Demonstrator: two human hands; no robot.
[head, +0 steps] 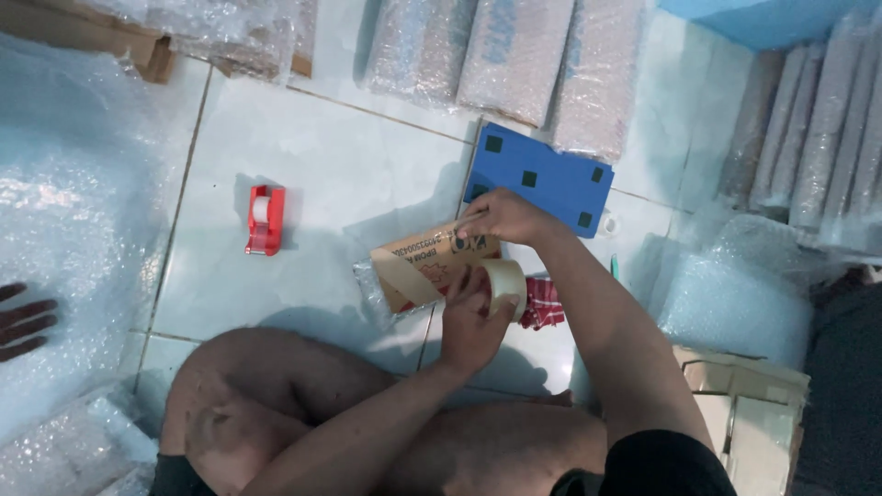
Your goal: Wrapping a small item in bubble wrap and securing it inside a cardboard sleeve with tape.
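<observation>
While the left hand (473, 317) clutches a tape roll (503, 283), the right hand (503, 216) pinches the tan bubble-wrapped parcel (424, 268).

Matt brown cardboard parcel (427, 266) in glossy bubble wrap, shiny tape roll (503, 283), smooth glazed floor tiles (331, 156).

Pale tiled floor (340, 156); bubble-wrapped parcels (514, 55) along the far edge; blue board (542, 179) beside them.

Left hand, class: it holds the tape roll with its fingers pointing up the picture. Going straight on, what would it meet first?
Probably the bubble-wrapped cardboard box, which the left hand and tape roll already touch; the right hand lies just beyond.
</observation>
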